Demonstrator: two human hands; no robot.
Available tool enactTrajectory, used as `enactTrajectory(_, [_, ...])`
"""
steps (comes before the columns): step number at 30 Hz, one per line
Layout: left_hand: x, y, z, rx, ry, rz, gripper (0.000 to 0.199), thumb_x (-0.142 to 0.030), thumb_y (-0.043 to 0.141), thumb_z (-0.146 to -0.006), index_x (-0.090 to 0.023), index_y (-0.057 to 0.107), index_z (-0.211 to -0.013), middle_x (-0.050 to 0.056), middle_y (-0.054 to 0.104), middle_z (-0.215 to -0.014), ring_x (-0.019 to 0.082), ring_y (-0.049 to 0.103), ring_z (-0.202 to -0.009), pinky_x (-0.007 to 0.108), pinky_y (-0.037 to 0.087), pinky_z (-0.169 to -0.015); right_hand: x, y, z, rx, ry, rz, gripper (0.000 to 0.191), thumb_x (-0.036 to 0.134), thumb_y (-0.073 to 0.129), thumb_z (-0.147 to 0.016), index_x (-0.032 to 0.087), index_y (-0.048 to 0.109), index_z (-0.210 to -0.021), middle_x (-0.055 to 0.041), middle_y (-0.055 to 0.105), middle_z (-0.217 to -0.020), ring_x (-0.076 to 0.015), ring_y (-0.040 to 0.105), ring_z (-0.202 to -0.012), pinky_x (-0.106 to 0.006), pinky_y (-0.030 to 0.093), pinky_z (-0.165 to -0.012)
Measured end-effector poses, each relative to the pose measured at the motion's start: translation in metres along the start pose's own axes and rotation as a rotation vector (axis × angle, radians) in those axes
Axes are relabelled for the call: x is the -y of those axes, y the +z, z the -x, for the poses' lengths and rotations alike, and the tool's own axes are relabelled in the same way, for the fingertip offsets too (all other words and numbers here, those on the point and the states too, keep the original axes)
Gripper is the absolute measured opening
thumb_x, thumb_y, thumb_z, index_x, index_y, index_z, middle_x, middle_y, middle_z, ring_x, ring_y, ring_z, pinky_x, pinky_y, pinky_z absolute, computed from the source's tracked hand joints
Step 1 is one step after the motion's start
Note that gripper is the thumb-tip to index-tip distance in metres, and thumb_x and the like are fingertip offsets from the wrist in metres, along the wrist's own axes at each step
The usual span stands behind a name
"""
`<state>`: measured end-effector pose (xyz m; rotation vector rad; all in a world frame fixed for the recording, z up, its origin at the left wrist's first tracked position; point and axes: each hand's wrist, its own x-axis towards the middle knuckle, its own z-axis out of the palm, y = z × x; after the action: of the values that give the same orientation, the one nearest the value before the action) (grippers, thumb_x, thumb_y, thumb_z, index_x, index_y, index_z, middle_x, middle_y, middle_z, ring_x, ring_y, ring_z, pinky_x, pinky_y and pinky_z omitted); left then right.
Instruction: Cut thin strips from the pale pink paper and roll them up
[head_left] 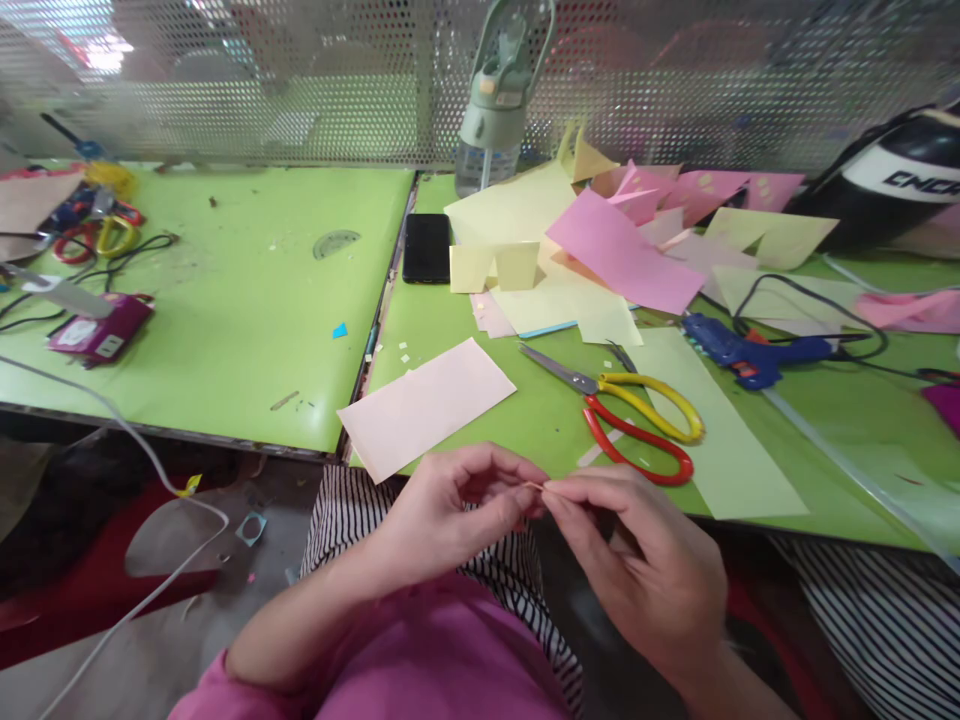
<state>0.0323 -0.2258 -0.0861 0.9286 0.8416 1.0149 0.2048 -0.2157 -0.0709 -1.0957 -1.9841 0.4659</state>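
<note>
My left hand [469, 510] and my right hand [637, 550] meet in front of the table edge, fingertips pinched together. Between them is a small, thin orange-pink strip [534, 486], seen nearly edge-on; most of it is hidden by the fingers. Just beyond my left hand a pale pink paper rectangle [427, 408] lies flat, one corner over the edge. Past my right hand rest scissors [600, 385] with one yellow and one red handle, blades apart. They lie partly across a pale green paper sheet [720, 430].
Behind lie a black phone [427, 248], a water bottle [491, 130], folded yellow paper [469, 268] and pink paper [630, 250]. A blue glue gun [754, 350] with its cord sits at right. On the left table are a purple power strip [101, 328] and more scissors [116, 235].
</note>
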Motion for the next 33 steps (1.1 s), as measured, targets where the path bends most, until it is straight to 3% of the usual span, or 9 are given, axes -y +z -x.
enactTrajectory(3, [-0.002,0.0,0.001,-0.065,0.057,-0.196,0.014,-0.025,0.063,-0.088,-0.013,0.067,-0.094,0.005,0.071,-0.084,0.01,0.065,-0.073,0.022,0.052,-0.07,0.007,0.001,-0.004,0.024,0.24,-0.191,0.007,0.022,0.064,-0.085,0.024,0.064,-0.078,0.0014,0.066,-0.07,-0.0124,0.061,-0.062,-0.022,0.05,-0.057])
enactTrajectory(6, [-0.008,-0.002,-0.001,-0.123,0.072,-0.34,0.012,-0.024,0.064,-0.086,-0.013,0.065,-0.088,0.003,0.068,-0.075,0.01,0.062,-0.067,0.02,0.05,-0.062,0.012,0.003,-0.008,0.058,0.562,-0.411,0.016,0.035,0.067,-0.083,0.023,0.063,-0.073,0.0009,0.062,-0.066,-0.0117,0.055,-0.055,-0.022,0.045,-0.049])
enactTrajectory(10, [-0.013,-0.005,-0.008,-0.08,0.005,-0.26,0.011,-0.024,0.064,-0.085,-0.013,0.064,-0.086,0.001,0.066,-0.073,0.009,0.061,-0.063,0.018,0.049,-0.058,0.007,0.005,-0.013,0.081,0.762,-0.567,0.024,0.044,0.074,-0.076,0.023,0.063,-0.073,0.0064,0.046,-0.053,-0.0066,0.035,-0.042,-0.02,0.026,-0.036])
enactTrajectory(13, [-0.015,-0.007,-0.014,-0.06,-0.018,-0.18,0.014,-0.025,0.068,-0.082,-0.013,0.064,-0.088,0.001,0.067,-0.074,0.008,0.062,-0.064,0.018,0.05,-0.059,-0.002,0.006,-0.018,0.119,0.82,-0.674,0.031,0.049,0.076,-0.072,0.022,0.062,-0.074,0.0085,0.04,-0.051,-0.0046,0.029,-0.041,-0.018,0.019,-0.035])
enactTrajectory(21, [-0.015,-0.009,-0.022,0.0,-0.099,-0.014,0.024,-0.034,0.072,-0.079,-0.012,0.062,-0.081,0.003,0.068,-0.068,0.01,0.064,-0.06,0.019,0.05,-0.055,-0.012,0.002,-0.026,0.236,0.876,-0.791,0.033,0.048,0.077,-0.072,0.019,0.06,-0.077,0.0078,0.044,-0.056,-0.0034,0.03,-0.043,-0.016,0.017,-0.036])
enactTrajectory(28, [-0.011,-0.009,-0.022,-0.05,-0.062,-0.096,0.028,-0.038,0.075,-0.078,-0.013,0.064,-0.084,0.001,0.065,-0.068,0.009,0.062,-0.06,0.019,0.049,-0.057,-0.009,0.004,-0.025,0.203,0.857,-0.758,0.034,0.048,0.076,-0.072,0.019,0.058,-0.075,0.009,0.043,-0.054,-0.0032,0.031,-0.042,-0.017,0.019,-0.036])
enactTrajectory(33, [-0.01,-0.01,-0.024,0.021,-0.143,0.066,0.032,-0.04,0.077,-0.076,-0.012,0.063,-0.082,0.004,0.071,-0.069,0.011,0.067,-0.062,0.02,0.052,-0.056,-0.009,0.009,-0.022,0.235,0.868,-0.8,0.034,0.05,0.073,-0.075,0.02,0.057,-0.076,0.0095,0.042,-0.052,-0.0034,0.028,-0.041,-0.016,0.017,-0.035])
